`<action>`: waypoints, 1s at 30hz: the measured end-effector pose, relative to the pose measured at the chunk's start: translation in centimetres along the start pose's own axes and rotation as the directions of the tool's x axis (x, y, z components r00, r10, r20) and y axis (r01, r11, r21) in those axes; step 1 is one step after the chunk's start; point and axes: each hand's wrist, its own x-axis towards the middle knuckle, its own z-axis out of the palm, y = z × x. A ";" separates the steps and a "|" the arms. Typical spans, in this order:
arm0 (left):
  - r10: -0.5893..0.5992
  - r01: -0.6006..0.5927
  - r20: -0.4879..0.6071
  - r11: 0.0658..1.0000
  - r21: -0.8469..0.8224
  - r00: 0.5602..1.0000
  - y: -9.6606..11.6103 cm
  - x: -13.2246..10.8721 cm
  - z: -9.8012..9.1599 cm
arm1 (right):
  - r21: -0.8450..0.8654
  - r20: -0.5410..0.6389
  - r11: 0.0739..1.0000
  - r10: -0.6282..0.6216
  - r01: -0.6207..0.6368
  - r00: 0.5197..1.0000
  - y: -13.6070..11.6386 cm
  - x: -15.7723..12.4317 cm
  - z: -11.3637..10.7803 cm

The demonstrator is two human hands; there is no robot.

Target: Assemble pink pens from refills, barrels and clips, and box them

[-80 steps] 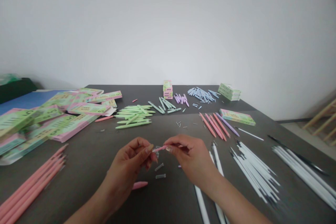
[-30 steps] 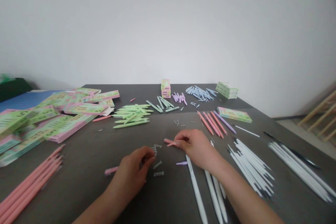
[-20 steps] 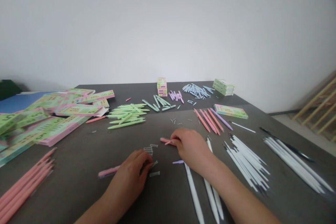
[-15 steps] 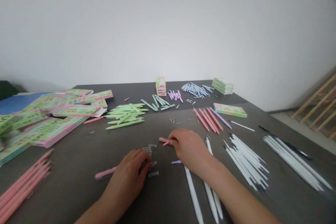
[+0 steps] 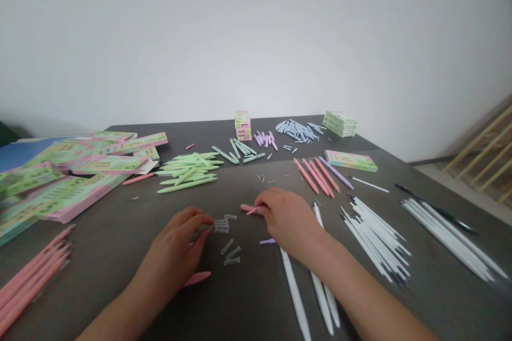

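My left hand [image 5: 178,242] has thumb and index finger pinched at the left ends of a small stack of clear plastic tubes [image 5: 222,226]. Several more clear tubes [image 5: 232,253] lie just right of and below those fingertips. Under that hand a pink pen barrel [image 5: 198,278] rests on the table, partly hidden by the wrist. My right hand [image 5: 286,218] is closed on small pink pen parts [image 5: 248,209], whose ends stick out to the left of the fingers. A small purple piece [image 5: 267,241] lies beside the right hand, near white pen barrels [image 5: 295,293].
Pink barrels [image 5: 36,274] lie at left, below a heap of pen boxes [image 5: 80,197]. Green barrels [image 5: 190,170], purple parts [image 5: 266,140] and blue parts [image 5: 298,130] spread across the back. White refills [image 5: 374,237] and more white barrels [image 5: 448,240] sit at right.
My left hand has moved left and up, from the lower clear tubes to the upper stack. The pink barrel's right end now shows below it. My right hand has barely moved.
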 end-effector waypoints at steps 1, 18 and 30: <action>0.015 -0.016 0.017 1.000 0.021 1.000 -0.2 0.1 0.1 | 0.005 -0.004 1.000 -0.002 0.002 1.000 0.0 0.0 0.0; 0.061 -0.091 0.197 0.985 0.146 0.978 0.6 0.0 0.4 | 0.089 0.005 0.996 -0.017 0.017 1.000 -0.1 -0.1 0.1; -0.044 0.041 0.114 0.999 0.024 0.992 1.8 -0.4 -0.2 | 0.467 0.009 0.883 -0.059 0.048 0.998 -1.0 -0.2 1.3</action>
